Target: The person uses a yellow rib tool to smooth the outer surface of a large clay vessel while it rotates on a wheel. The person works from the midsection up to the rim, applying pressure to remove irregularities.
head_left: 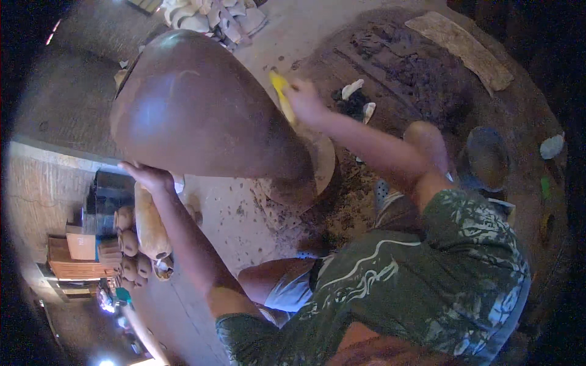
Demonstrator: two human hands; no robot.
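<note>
A large, smooth brown clay vessel (pixel 201 110) narrows toward a round base (pixel 326 171) on the dirty floor. My right hand (pixel 305 104) grips a flat yellow tool (pixel 279 84) at the vessel's right side. At the vessel's lower left edge, my left hand (pixel 149 177) rests with its fingers stretched out, partly under the rim.
Pale shards (pixel 213 15) lie at the top. Dark clay (pixel 415 73), white scraps (pixel 352 88), a board (pixel 464 52) and a dark bucket (pixel 485 158) are to the right. A long pale cylinder (pixel 151 222), several clay pots (pixel 128 244) and wooden boxes (pixel 82 244) stand left.
</note>
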